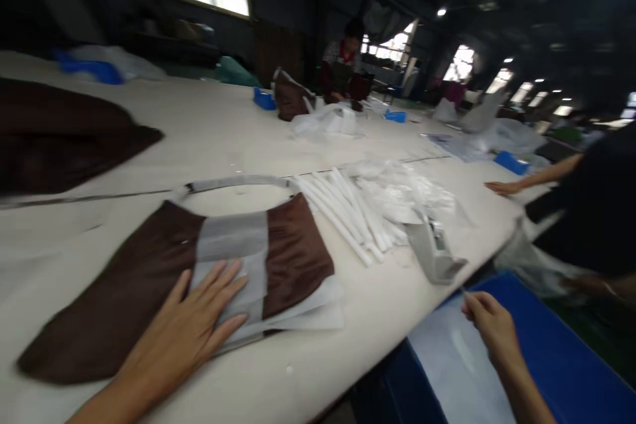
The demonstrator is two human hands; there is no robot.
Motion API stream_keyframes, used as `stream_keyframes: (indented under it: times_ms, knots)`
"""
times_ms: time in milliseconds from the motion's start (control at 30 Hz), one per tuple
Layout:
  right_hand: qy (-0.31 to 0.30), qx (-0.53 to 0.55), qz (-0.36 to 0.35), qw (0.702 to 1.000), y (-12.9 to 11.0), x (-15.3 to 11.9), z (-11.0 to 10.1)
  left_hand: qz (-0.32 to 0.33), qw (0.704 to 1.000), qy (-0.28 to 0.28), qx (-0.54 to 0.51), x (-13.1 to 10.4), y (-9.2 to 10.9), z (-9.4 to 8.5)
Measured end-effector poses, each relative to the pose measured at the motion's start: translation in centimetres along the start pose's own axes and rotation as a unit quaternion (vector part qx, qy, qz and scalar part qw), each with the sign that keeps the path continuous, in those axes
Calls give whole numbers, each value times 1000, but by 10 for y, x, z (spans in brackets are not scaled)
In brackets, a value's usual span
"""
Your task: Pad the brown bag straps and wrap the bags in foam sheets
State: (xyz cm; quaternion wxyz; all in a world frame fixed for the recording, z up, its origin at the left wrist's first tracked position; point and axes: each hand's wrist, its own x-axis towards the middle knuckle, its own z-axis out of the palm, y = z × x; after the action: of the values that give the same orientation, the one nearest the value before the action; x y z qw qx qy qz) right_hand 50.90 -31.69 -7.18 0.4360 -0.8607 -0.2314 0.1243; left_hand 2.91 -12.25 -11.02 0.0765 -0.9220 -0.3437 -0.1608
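Observation:
A brown bag (298, 252) with a grey band (232, 236) and a curved grey handle (241, 181) lies flat on the white table (298, 371). My left hand (191, 318) rests on it with fingers spread, partly over the band. White foam sheet shows under the bag's lower edge. Off the table's right edge, my right hand (489, 321) has thumb and fingers pinched at the top of a translucent plastic sheet (460, 358), above a blue container (551, 344). The grey tape dispenser (434, 252) stands at the table edge, close to that hand.
White foam tubes (345, 212) and crumpled clear plastic (407, 192) lie beyond the bag. Brown fabric (64, 136) is at the far left. Another person in dark clothing (591, 205) leans at the right, one hand on the table. A further person (345, 63) works across it.

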Motion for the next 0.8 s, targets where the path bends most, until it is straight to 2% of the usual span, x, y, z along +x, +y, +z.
stream_keyframes:
  times_ms: [33, 100, 167, 200, 233, 300, 333, 400, 467, 500, 600, 667, 733, 800]
  knots:
    - [-35, -8, -12, 999, -6, -4, -3, -3, 1000, -16, 14, 2, 4, -5]
    - [-122, -19, -93, 988, -29, -10, -6, -19, 998, -53, 26, 5, 8, -12]
    - [-233, -31, -198, 952, -69, -20, -2, -34, 997, -71, 24, 4, 11, -15]
    - [-298, -33, -248, 921, -94, -28, 4, -43, 996, -72, 21, 3, 12, -16]
    - [-365, -24, -294, 883, -119, -37, 14, -53, 996, -68, 17, 2, 14, -17]
    - [-523, -10, -340, 782, -169, -58, 43, -77, 996, -50, 5, 0, 19, -18]
    - [-586, -3, -352, 730, -192, -69, 63, -91, 995, -37, -2, -2, 22, -18]
    - [-674, -5, -380, 633, -229, -87, 113, -116, 993, -15, -16, -4, 25, -17]
    - [-722, -33, -410, 557, -254, -101, 168, -133, 991, 1, -22, -5, 28, -16]
    - [-722, -56, -441, 531, -263, -107, 195, -138, 990, 8, -24, -6, 28, -15]
    - [-715, -127, -492, 480, -280, -117, 254, -151, 988, 24, -32, -7, 30, -14]
    - [-725, -144, -491, 460, -287, -119, 272, -159, 986, 37, -41, -7, 30, -13]
    - [-749, -140, -469, 446, -292, -118, 274, -162, 984, 51, -47, -8, 30, -13]
    - [-741, -157, -460, 463, -294, -114, 268, -161, 984, 61, -55, -8, 30, -12]
